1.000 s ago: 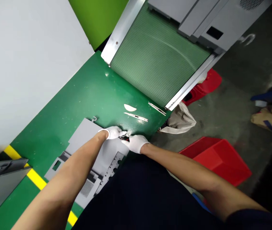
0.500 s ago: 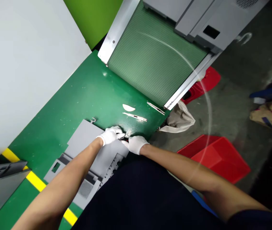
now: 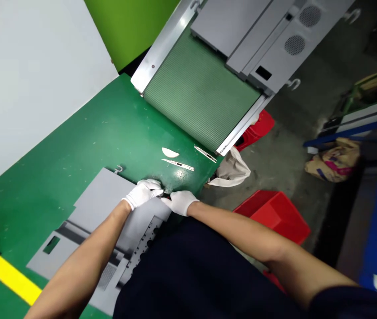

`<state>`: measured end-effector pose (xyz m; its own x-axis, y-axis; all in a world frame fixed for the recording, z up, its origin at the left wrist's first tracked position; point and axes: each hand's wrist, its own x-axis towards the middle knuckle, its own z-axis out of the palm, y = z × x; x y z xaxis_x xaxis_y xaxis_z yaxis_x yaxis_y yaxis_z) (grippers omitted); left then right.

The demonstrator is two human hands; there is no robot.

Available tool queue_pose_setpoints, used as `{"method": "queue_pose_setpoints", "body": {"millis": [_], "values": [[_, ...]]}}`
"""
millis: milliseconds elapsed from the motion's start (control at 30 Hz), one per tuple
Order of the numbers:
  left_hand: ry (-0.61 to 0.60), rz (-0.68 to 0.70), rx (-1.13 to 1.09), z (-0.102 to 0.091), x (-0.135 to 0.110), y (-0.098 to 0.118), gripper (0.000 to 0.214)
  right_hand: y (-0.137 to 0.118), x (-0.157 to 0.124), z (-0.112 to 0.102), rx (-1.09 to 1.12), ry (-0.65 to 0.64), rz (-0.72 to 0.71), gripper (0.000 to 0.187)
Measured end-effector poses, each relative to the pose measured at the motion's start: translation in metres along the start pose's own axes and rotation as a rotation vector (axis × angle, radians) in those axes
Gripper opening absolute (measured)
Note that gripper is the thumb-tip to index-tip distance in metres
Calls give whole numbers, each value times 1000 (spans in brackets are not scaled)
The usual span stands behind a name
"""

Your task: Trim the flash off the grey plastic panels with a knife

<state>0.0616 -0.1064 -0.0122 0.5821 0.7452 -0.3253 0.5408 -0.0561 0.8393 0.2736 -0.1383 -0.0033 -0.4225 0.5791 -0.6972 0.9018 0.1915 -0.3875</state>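
A grey moulded plastic panel [image 3: 92,192] lies on the green table in front of my body, a white hook sticking out of its far edge. Over the panel's far right corner is my left hand [image 3: 143,193] in a white glove, its fingers closed at the edge. Close beside it, my right hand [image 3: 181,202], gloved too, has its fingers closed around a small dark and red thing that they mostly hide. Just beyond the hands lie a slim craft knife [image 3: 178,165], a second knife-like tool [image 3: 205,153] and a white half-moon piece [image 3: 170,153].
A green ribbed conveyor belt [image 3: 202,95] meets the table, carrying another grey panel [image 3: 238,31]. A pale bag [image 3: 231,170] hangs at the table's right edge. Red bins [image 3: 275,215] stand on the floor to the right. A white board [image 3: 35,66] borders the left side.
The view has shifted, showing more floor on the right. The panel on the conveyor has come further into view. Both hands stay together at the near panel's corner.
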Motion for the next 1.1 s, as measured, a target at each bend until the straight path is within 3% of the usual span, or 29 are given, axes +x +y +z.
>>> {"method": "queue_pose_setpoints", "body": {"millis": [100, 167, 333, 433, 533, 700, 767, 867, 967, 1033, 1100], "values": [[-36, 57, -73, 1, -2, -4, 48, -2, -1, 2, -30, -4, 12, 83], [-15, -8, -25, 4, 0, -6, 46, -5, -2, 3, -48, -6, 16, 82], [3, -507, 234, 19, 29, 1, 38, -11, -7, 9, -138, 100, 37, 80], [35, -619, 223, 22, 47, 8, 42, -7, -9, 7, -167, 127, 44, 81], [93, -582, 141, 13, 45, 13, 48, 3, -10, 3, -88, 77, 74, 82], [363, -415, -227, -3, 23, 28, 48, 25, -20, 8, 196, 36, 218, 86], [297, -375, -319, 5, 27, 45, 46, 33, -28, 17, 286, 29, 248, 88], [77, -354, -381, 37, 56, 82, 45, 41, -38, 32, 363, 4, 280, 88], [-43, -287, -433, 74, 100, 124, 44, 47, -43, 42, 383, 1, 306, 86], [-10, -246, -416, 86, 125, 141, 45, 50, -44, 44, 399, 22, 321, 85], [85, -247, -336, 80, 138, 142, 46, 54, -44, 43, 414, 40, 325, 84]]}}
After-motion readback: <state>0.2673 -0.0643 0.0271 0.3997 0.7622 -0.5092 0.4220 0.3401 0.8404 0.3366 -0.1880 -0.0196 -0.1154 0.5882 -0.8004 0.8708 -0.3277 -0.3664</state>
